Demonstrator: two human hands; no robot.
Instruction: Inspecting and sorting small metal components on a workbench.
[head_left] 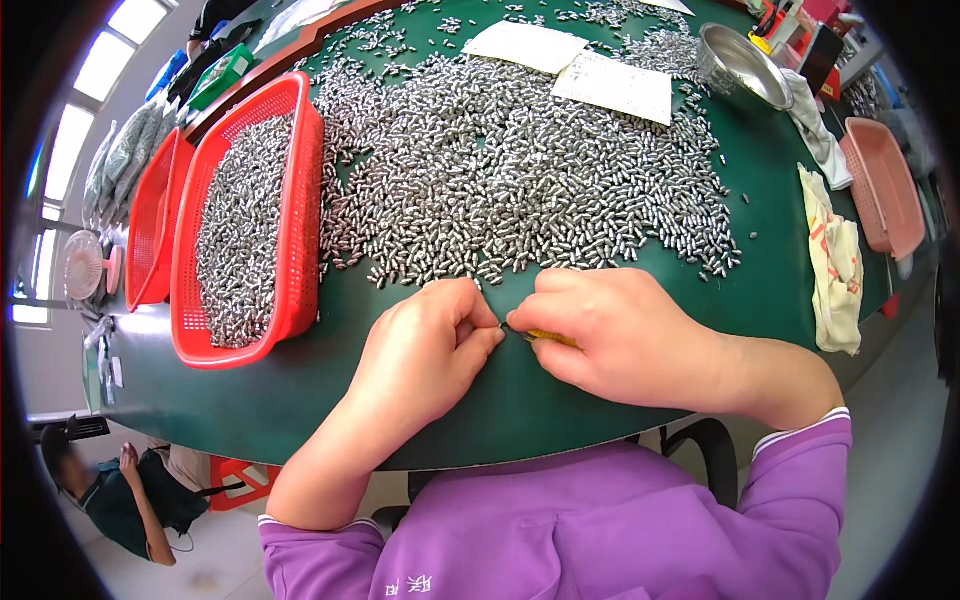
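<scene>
My left hand [432,340] rests on the green table [260,400] with its fingers curled, the fingertips pinched together where they meet my right hand; what they pinch is too small to see. My right hand [610,330] is closed around a thin yellow tool [550,338] whose end shows under the fingers. Both hands sit at the near edge of a large spread of small silver metal pieces [520,170] that covers the middle of the table.
A red plastic basket [302,200] full of the same metal pieces stands at the left, a second red basket [150,230] beyond it. Two white paper sheets [610,85], a metal bowl [745,65], a pink tray [885,185] and cloths [835,260] lie at the right. Another person [130,490] crouches lower left.
</scene>
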